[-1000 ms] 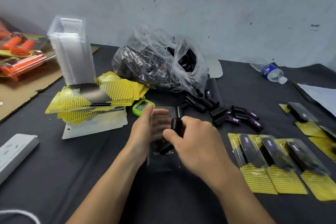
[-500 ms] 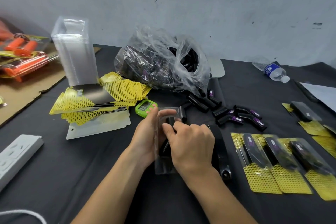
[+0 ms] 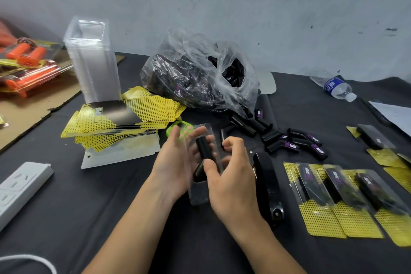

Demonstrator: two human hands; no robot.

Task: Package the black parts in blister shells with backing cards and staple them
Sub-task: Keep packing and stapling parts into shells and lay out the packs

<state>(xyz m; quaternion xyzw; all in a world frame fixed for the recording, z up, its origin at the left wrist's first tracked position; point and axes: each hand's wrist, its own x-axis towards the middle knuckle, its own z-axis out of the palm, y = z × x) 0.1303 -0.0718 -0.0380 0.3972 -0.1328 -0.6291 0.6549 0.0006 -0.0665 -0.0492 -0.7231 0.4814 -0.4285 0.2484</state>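
The left hand [image 3: 175, 162] holds the clear blister shell [image 3: 199, 194] above the table [image 3: 89, 218], with its fingers curled round the shell's left edge. The right hand [image 3: 233, 187] pinches the shell from its right edge, thumb pressing the black part [image 3: 203, 148] that lies inside. The stapler [image 3: 266, 180] lies just beside the right wrist with finished packs [image 3: 338, 187] beyond it, and the backing cards [image 3: 133, 113] crowd the left, leaving open dark cloth toward the person.
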